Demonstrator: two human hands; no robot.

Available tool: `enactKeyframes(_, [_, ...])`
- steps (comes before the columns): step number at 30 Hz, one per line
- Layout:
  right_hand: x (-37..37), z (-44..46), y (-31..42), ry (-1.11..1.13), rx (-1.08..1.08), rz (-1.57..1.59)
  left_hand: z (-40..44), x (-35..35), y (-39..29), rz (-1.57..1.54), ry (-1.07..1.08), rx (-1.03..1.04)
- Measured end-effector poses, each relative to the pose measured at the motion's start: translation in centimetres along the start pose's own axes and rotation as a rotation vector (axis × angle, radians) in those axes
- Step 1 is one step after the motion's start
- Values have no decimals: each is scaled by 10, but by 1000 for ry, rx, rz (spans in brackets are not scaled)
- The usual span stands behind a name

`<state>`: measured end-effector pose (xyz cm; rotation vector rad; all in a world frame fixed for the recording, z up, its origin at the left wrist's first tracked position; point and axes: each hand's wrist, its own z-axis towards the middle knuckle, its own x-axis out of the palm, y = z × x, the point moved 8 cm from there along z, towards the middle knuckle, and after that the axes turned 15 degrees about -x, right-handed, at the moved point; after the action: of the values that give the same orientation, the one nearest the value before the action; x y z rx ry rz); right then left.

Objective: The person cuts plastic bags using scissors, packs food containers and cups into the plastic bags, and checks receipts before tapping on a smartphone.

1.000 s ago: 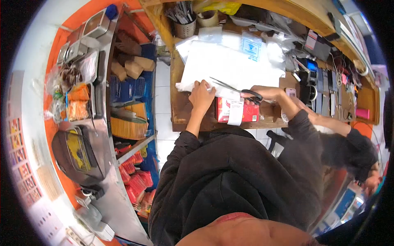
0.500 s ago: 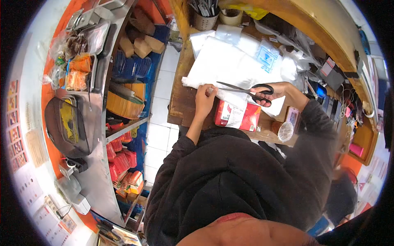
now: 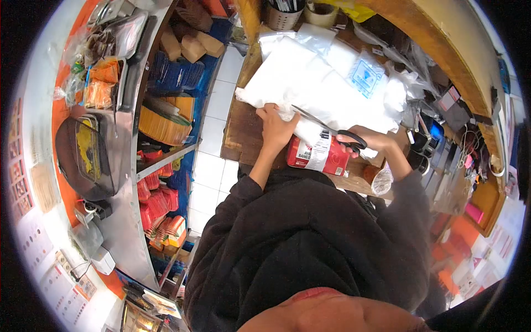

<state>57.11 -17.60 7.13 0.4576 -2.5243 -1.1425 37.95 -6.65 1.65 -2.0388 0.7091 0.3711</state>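
My right hand (image 3: pixel 369 141) is closed on the black handles of a pair of scissors (image 3: pixel 348 134), whose blades point up and left toward my other hand. My left hand (image 3: pixel 276 128) pinches the near left edge of a stack of white plastic bags (image 3: pixel 293 72) on the wooden table. The blade tips lie beside the left fingers at that edge; whether they cut into plastic I cannot tell. Just below the scissors stands a red box (image 3: pixel 334 160) with a white printed slip (image 3: pixel 319 157) over its front.
A round plastic-covered container (image 3: pixel 381 181) is at the table's near right. A perforated metal cup (image 3: pixel 284 18) of utensils stands at the back. On the left, a shelf holds stacked red packets (image 3: pixel 160 205) and brown cartons (image 3: pixel 192 48). Cables and devices crowd the right.
The scissors have swung to slope more steeply and come down nearer the red box. My left hand has turned and shifted slightly along the plastic edge. The view has shifted a little too.
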Motion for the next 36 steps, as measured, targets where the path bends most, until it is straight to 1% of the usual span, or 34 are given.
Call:
enactKeyframes(1, [-3,-5,-1,-49,2,-63,1,6,2,-126,69,-14])
enactKeyframes(2, [-5,-12,-2,-100,6,-125,3,8,5,-125,77,-13])
enactKeyframes(4, [3,-23,-6,-149,-6,-110,-4,-12,-17,-168,-67,207])
enactKeyframes(6, [8,-29,2,-345,-228,86,-9,-25,-29,-195,-65,251])
enactKeyframes(7, [12,-33,8,-410,-254,41,-11,-37,-37,-196,-87,333])
enactKeyframes(8, [21,-30,2,-414,-255,42,-13,-50,-44,-199,-109,415])
enactKeyframes(9, [21,-27,-4,-559,-338,59,-10,-64,-44,-217,-137,406])
enactKeyframes(10, [21,-27,-5,-704,-421,77,0,-75,-40,-155,-144,421])
enactKeyframes(11, [32,-20,3,-663,-520,94,11,-84,-33,-127,-124,459])
enactKeyframes(12, [42,-13,2,-721,-570,129,21,-88,-25,-101,-106,493])
enactKeyframes(13, [54,-3,11,-723,-630,128,28,-88,-16,-71,-55,474])
enactKeyframes(14, [67,8,21,-720,-691,127,28,-86,-7,-72,-62,472])
enactKeyframes(16, [93,41,17,-668,-631,400,19,-82,-4,117,-161,458])
enactKeyframes(17, [101,57,15,-617,-597,98,8,-88,-8,215,-345,465])
enactKeyframes(18, [113,67,9,-588,-538,107,6,-84,-7,221,-348,460])
enactKeyframes(20, [123,87,-23,-697,-510,-146,14,-89,10,184,-429,260])
enactKeyframes(21, [125,82,-16,-689,-505,-149,25,-83,20,148,-388,260])
enactKeyframes(23, [116,62,-7,-763,-349,-184,33,-86,22,121,-375,245])
enactKeyframes(24, [110,63,-13,-752,-285,-96,37,-88,22,102,-358,248])
enactKeyframes(26, [101,44,8,-902,-370,-369,43,-90,23,131,-333,220])
enactKeyframes(27, [98,38,11,-922,-264,-409,48,-89,24,161,-306,201])
enactKeyframes(28, [95,36,8,-940,-256,-471,50,-87,22,159,-308,201])
enactKeyframes(30, [97,31,14,-1012,-347,-504,55,-86,19,312,-396,195])
enactKeyframes(31, [97,30,19,-1009,-349,-508,58,-87,21,309,-399,192])
enactKeyframes(33, [104,42,16,-776,-137,-474,61,-85,18,343,-359,281])
enactKeyframes(34, [104,46,11,-773,-135,-475,61,-88,21,343,-358,278])
enactKeyframes(36, [124,81,-9,-446,-285,34,56,-90,23,244,-251,354])
